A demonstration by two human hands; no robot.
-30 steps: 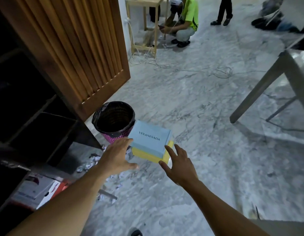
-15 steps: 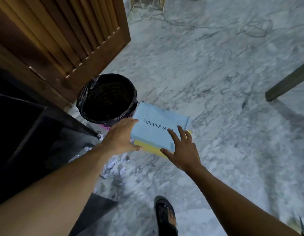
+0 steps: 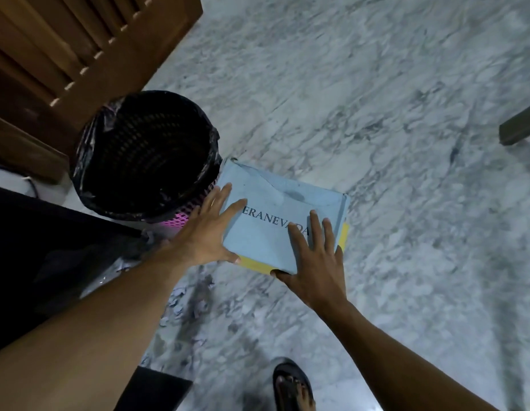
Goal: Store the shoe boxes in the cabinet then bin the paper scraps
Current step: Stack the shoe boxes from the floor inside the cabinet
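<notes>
A light blue shoe box (image 3: 275, 203) with a yellow base and black lettering on its lid lies on the marble floor, right beside the bin. My left hand (image 3: 207, 232) rests flat on the lid's left edge, thumb against the near side. My right hand (image 3: 314, 262) lies with straight fingers on the lid's near right part, thumb at the near edge. Crumpled paper scraps (image 3: 180, 304) are scattered on the floor below my left forearm. The dark cabinet (image 3: 35, 247) opens at the left.
A pink mesh bin with a black liner (image 3: 82, 161) stands left of the box, by the slatted wooden cabinet door (image 3: 79, 54). A table leg (image 3: 518, 129) shows at the right edge. My sandalled foot (image 3: 291, 387) is at the bottom.
I have leaned down and closer to the box. Both hands went from hovering near it to lying on its lid. The box has not left the floor.
</notes>
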